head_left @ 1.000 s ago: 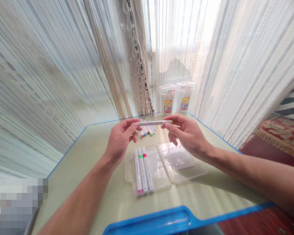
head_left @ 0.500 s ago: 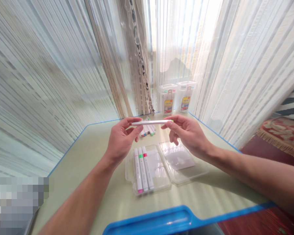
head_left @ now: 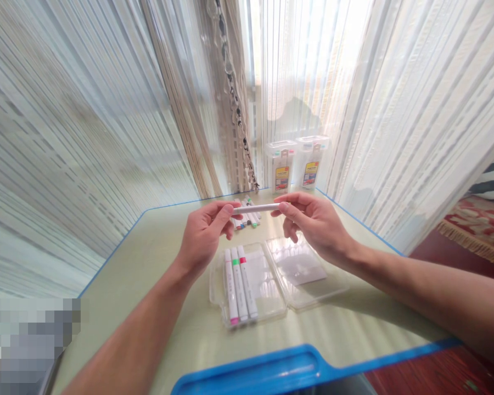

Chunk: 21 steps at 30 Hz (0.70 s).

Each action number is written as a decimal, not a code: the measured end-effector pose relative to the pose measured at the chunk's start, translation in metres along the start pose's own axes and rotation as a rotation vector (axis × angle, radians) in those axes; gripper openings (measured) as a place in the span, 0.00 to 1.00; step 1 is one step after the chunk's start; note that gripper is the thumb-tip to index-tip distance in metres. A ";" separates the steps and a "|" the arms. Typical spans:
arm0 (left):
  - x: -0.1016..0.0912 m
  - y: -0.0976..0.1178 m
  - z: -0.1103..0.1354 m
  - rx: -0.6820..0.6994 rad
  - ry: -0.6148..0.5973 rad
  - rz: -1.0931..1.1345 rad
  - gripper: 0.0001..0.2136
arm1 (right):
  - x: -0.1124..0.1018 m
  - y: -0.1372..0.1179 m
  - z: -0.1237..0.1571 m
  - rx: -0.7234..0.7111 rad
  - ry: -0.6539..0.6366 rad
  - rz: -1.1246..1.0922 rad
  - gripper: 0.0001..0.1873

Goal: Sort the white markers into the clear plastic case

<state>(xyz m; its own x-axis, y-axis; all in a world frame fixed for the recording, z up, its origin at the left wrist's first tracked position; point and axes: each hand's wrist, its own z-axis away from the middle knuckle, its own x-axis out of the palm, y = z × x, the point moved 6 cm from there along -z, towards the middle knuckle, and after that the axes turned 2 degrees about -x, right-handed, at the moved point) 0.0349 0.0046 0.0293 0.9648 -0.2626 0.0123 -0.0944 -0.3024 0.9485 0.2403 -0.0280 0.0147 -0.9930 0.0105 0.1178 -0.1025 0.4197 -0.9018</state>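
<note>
A white marker (head_left: 257,208) is held level above the table, one end in each hand. My left hand (head_left: 208,225) pinches its left end between thumb and fingers. At the other end, my right hand (head_left: 307,216) grips it the same way, with the lower fingers curled. Below lies an opened clear plastic case (head_left: 271,296). Three white markers (head_left: 241,285) with pink, green and red bands rest side by side in its left half. A white card (head_left: 307,271) lies in the right half. Behind the held marker is a loose group of several markers (head_left: 247,219), partly hidden.
Two clear marker boxes (head_left: 282,170) with yellow labels stand at the table's far edge, before string curtains (head_left: 107,109). The pale green table (head_left: 148,263) has a blue rim and a blue tray groove (head_left: 255,370) at the front. A patterned fringed cloth (head_left: 477,230) is at right.
My left thumb and fingers have closed further over the marker's left end, which stuck out over the fingers before. The case and its markers stay in place.
</note>
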 end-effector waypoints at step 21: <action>0.001 0.000 0.000 -0.055 0.015 0.034 0.16 | 0.000 -0.002 0.001 -0.006 -0.001 0.037 0.19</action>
<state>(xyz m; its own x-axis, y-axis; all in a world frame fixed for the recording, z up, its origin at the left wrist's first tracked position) 0.0362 0.0044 0.0293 0.9648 -0.2582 0.0493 -0.1142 -0.2428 0.9633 0.2409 -0.0294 0.0164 -0.9962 0.0250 0.0834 -0.0649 0.4247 -0.9030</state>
